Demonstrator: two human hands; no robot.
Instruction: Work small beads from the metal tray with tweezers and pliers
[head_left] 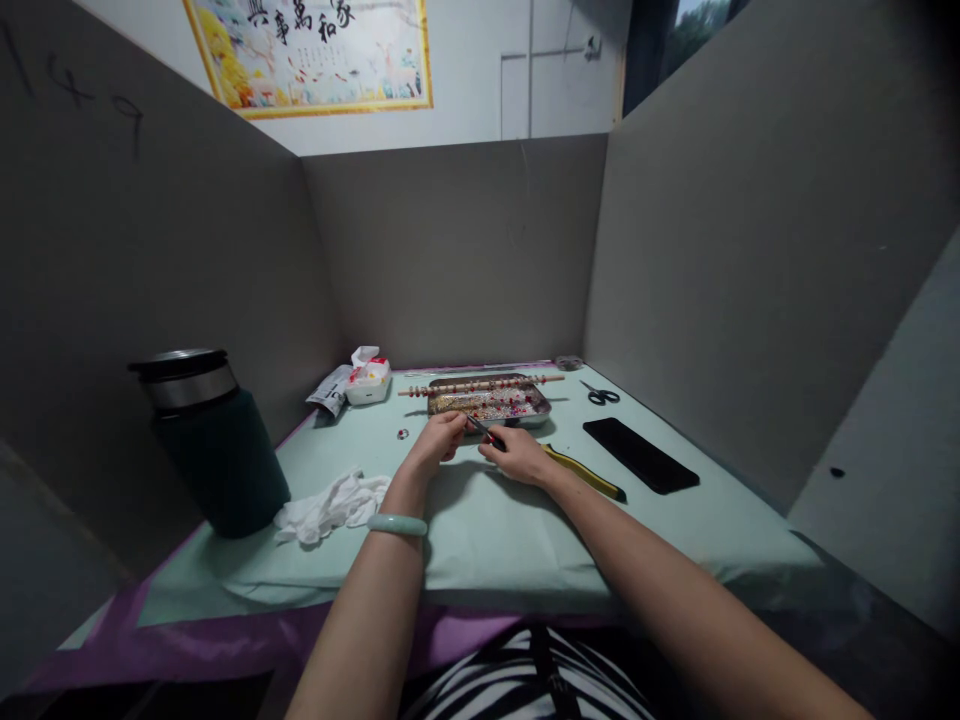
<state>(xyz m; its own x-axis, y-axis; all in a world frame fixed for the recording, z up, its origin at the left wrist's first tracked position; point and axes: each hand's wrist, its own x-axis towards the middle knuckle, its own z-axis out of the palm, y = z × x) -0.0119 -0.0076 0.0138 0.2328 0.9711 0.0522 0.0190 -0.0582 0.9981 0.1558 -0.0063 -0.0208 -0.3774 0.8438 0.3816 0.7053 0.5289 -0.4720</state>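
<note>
My left hand [441,438] is closed in a pinch, with a green bangle [397,524] on its wrist. Whatever its fingertips hold is too small to make out. My right hand [519,456] grips a slim metal-tipped tool with a black and red handle [496,441], probably small pliers. The tool's tip points at the left fingertips and meets them or nearly so. Just behind both hands is a metal tray [541,414] of small beads. Across it lies a thin wooden stick [480,386] strung with small ring-like pieces, some red. A yellow-handled tool [586,474] lies beside my right wrist.
Left: a small ring [403,434], white crumpled cloth [334,508], a dark green flask [217,450], a tissue pack [369,380] and a grey-white packet [330,390]. Right: a black phone [641,455] and scissors [600,394]. Grey partitions [457,250] enclose the table on three sides.
</note>
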